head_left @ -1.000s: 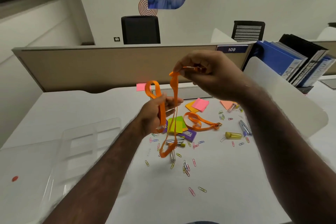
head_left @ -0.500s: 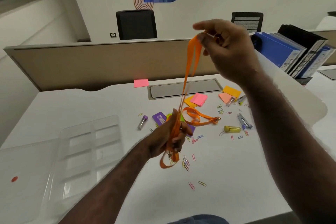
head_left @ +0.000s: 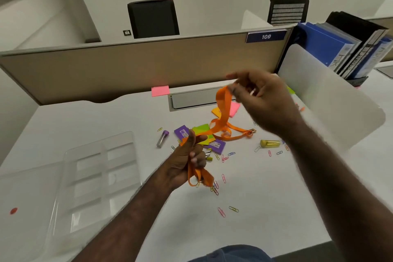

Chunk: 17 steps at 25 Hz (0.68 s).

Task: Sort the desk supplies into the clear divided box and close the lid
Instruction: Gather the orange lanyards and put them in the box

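The box [head_left: 100, 178] sits open at the left of the worktop [head_left: 265, 208], its lid [head_left: 23, 204] lying flat beside it, and every compartment that shows looks empty, so by my reading the sorting has hardly begun and the lid is far from being closed. Both hands are busy with one orange lanyard [head_left: 223, 110]. The left hand [head_left: 187, 161] is closed in a fist round a gathered bunch of the strap, with loops hanging out below the palm, held above the worktop near the middle. The right hand [head_left: 261, 100] is raised higher and to the right, thumb and fingers pinching the strap's upper end, the other fingers loosely spread; it is somewhat blurred. Between the two hands the strap runs slack. This looks like bundling the lanyard small enough to fit a compartment. A second lanyard [head_left: 234, 135] lies on the worktop behind the hands. Still loose there are paper clips [head_left: 225, 211] scattered widely, sticky notes [head_left: 160, 91] in pink, green and orange, purple packets [head_left: 217, 145], a small purple-capped tube [head_left: 162, 138] and a yellow item [head_left: 270, 143] I cannot identify. Nearly everything remains to be placed.
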### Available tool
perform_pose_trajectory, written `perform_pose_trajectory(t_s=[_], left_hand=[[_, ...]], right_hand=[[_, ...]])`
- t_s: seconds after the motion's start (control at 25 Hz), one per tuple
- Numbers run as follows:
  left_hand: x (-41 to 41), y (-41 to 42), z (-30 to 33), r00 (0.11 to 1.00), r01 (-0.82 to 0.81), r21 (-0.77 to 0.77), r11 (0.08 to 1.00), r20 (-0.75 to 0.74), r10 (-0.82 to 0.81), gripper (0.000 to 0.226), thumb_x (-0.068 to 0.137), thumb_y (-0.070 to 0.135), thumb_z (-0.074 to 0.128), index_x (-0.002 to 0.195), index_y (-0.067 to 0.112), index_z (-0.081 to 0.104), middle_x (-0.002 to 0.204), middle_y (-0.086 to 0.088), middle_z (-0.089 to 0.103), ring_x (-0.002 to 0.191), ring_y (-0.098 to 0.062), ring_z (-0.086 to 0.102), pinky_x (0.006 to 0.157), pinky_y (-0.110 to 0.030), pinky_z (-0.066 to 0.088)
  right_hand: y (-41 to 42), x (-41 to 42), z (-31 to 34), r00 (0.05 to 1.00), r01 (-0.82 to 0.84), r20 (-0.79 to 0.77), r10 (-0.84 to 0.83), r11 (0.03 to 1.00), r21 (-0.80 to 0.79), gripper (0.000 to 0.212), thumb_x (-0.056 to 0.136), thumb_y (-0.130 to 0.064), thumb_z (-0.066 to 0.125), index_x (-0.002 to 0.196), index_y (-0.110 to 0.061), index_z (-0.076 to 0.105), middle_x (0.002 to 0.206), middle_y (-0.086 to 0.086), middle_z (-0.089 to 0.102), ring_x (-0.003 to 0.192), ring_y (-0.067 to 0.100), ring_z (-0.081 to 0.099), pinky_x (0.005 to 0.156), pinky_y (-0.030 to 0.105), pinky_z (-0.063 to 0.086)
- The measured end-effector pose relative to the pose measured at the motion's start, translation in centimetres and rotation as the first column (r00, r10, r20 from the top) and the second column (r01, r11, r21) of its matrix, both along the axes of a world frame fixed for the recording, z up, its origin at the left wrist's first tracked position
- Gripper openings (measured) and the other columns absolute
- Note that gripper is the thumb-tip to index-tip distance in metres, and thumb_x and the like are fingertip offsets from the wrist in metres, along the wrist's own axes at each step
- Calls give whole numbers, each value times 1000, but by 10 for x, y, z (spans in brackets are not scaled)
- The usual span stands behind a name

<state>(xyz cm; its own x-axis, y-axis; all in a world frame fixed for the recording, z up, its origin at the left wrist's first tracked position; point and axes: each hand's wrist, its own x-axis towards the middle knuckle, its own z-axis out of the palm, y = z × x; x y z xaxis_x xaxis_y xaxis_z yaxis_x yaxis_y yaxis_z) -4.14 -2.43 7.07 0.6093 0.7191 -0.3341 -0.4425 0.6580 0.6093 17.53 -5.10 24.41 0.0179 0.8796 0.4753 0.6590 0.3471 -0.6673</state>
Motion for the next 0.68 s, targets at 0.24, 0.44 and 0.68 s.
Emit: perform_pose_trajectory(t_s=[0.24,0.44,0.68], left_hand=[[26,-1,2,997,50,-185,981,60,-40,67,95,63,57,130,7,69,138,-22,64,125,-39,64,102,-52,54],[41,5,-5,995,84,-176,981,-44,-93,57,95,32,74,144,10,56,145,-20,58,133,-38,58,115,-56,41],[39,17,-14,975,-78,-245,966,-221,22,35,82,4,76,117,-1,75,121,-22,73,107,-34,74,86,-49,62]], right_hand=[[-38,-25,-88,995,-97,-51,86,958,-270,17,94,-27,71,110,-34,69,94,-24,67,94,-4,63,74,6,49],[-51,-24,-139,974,-147,94,208,886,-440,17,91,-36,69,103,-40,58,95,-17,68,85,4,63,74,24,57],[-22,3,-156,945,-270,5,328,784,-559,20,89,-37,75,107,-36,66,101,-16,73,88,1,67,73,17,56]])
